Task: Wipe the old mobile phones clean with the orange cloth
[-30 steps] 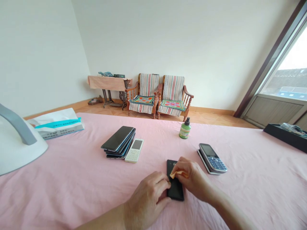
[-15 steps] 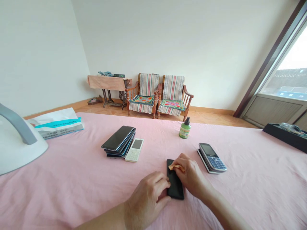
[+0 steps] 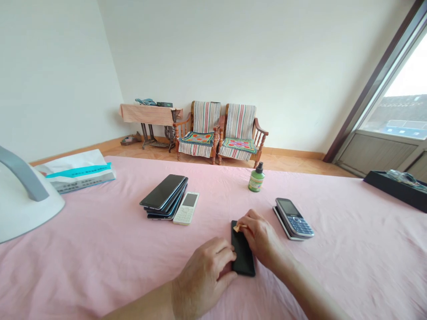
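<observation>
A black smartphone (image 3: 243,256) lies flat on the pink cloth in front of me. My left hand (image 3: 208,269) grips its left side, fingertips on the edge and thumb by the lower corner. Pinched in my right hand (image 3: 262,238) is a small orange cloth (image 3: 237,228), pressed on the phone near its top end. The fingers hide most of this cloth. To the left, a white keypad phone (image 3: 186,208) leans beside a stack of smartphones (image 3: 164,192). A dark blue keypad phone (image 3: 295,218) rests on another phone to the right.
A green spray bottle (image 3: 256,178) stands beyond my hands. At the left are a white appliance with a grey handle (image 3: 26,200) and a tissue pack (image 3: 80,171). A black tray (image 3: 396,189) with clear items sits at far right. Two chairs (image 3: 238,129) stand behind the pink-covered surface (image 3: 110,249).
My right hand has shifted slightly, with the orange cloth now bunched closer to the fingertips near the phone's top. My left hand stays on the phone. The view has moved slightly.
</observation>
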A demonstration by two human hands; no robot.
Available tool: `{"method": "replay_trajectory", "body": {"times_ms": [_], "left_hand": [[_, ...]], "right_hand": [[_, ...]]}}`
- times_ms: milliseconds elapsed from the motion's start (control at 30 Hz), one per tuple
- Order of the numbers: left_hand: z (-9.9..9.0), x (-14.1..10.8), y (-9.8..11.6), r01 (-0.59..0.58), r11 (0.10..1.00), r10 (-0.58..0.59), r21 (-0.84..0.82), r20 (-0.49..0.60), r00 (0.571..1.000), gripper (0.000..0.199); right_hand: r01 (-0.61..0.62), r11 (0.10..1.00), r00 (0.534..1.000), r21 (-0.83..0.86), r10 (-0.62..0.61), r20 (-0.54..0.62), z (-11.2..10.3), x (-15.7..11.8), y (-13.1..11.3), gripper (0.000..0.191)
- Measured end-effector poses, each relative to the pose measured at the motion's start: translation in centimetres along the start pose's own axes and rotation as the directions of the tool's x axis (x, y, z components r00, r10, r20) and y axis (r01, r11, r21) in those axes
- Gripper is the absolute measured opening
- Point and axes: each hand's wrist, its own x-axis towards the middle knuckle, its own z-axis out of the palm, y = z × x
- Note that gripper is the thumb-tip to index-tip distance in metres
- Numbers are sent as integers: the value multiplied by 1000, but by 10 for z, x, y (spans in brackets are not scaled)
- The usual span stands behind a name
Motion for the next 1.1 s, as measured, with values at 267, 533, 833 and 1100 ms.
{"method": "replay_trajectory", "body": {"times_ms": [267,533,833,1100], "left_hand": [[1,-1,-2,-16,1000,16,9,-17,1000,26],[1,-1,-2,-38,999,38,-3,-36,999,22],[-1,-1,0,9,1000,-9,0,1,1000,31],[-1,0,1,-3,1000,2,-21,-22,1000,31]], "right_hand": [[14,1000,1000,-18,-13,24,2,0,-1,28],[38,999,997,-23,-36,69,-3,0,-3,27],[12,1000,999,3,-12,50,-4,0,-5,27],[-64,997,985,35,69,-155,-9,-6,11,14]]}}
